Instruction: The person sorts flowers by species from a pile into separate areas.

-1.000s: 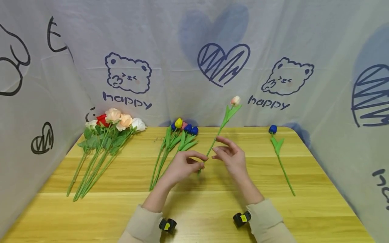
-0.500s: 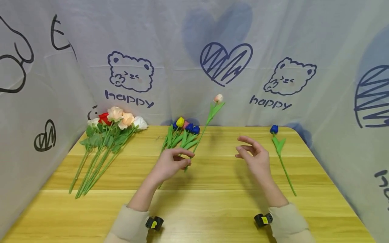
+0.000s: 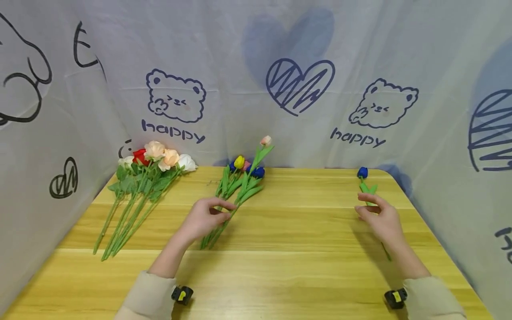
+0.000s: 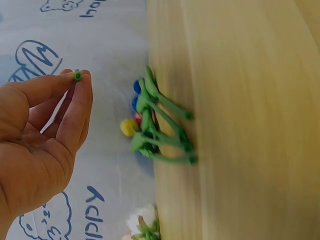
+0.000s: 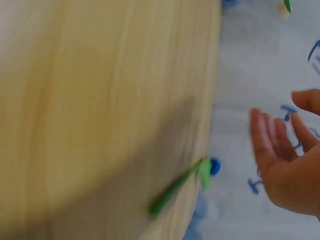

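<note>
My left hand (image 3: 205, 218) pinches the green stem of a pale pink tulip (image 3: 266, 141) between thumb and fingers. The tulip slants up to the right, overlapping a bunch of tulips in the head view. In the left wrist view the cut stem end (image 4: 77, 76) shows at the fingertips. That bunch, with yellow (image 3: 239, 162), blue and pink heads, lies on the table. My right hand (image 3: 381, 218) is over a single blue tulip (image 3: 362, 172), hiding part of its stem in the head view. Its fingers are apart and hold nothing in the right wrist view (image 5: 287, 165).
Several roses (image 3: 155, 151) in peach, red and white lie at the left of the wooden table (image 3: 288, 275). A white cloth (image 3: 240, 106) with bear and heart drawings hangs behind the table and along both sides.
My right hand has left the pink tulip's stem and moved right to the blue tulip. The left hand has carried the pink tulip left and lower, over the tulip bunch.
</note>
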A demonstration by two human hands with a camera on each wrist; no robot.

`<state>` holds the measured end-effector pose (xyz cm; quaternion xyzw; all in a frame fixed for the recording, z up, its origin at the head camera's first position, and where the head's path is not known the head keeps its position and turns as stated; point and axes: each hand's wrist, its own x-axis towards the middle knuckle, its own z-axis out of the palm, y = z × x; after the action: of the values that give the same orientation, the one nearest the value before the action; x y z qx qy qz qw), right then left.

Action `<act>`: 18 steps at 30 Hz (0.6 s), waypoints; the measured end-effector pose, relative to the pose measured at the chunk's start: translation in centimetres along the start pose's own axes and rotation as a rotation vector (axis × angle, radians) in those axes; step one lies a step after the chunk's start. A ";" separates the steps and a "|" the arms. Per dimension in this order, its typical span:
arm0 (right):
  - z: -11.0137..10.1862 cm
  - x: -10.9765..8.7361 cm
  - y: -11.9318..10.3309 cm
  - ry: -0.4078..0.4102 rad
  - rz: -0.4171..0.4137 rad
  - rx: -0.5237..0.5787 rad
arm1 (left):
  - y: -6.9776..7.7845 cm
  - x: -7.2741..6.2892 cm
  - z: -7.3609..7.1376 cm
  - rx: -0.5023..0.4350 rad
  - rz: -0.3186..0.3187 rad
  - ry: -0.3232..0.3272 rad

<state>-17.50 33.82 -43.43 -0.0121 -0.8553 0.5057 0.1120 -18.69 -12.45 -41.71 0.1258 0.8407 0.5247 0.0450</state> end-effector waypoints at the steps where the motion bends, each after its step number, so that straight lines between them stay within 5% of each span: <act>1: -0.7 0.0 0.5 -0.026 0.018 -0.057 | -0.2 0.0 -0.2 0.009 -0.008 0.003; 7: -3.5 -0.2 2.9 -0.123 0.090 -0.251 | -1.5 0.1 -1.3 0.027 -0.059 0.001; 18: -4.7 0.0 4.5 -0.244 0.152 -0.270 | -3.6 0.5 -2.1 0.045 -0.136 -0.052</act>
<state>-16.99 40.08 -45.13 -0.0302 -0.9192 0.3911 -0.0334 -20.15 -15.66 -43.93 0.0830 0.8575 0.4980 0.0993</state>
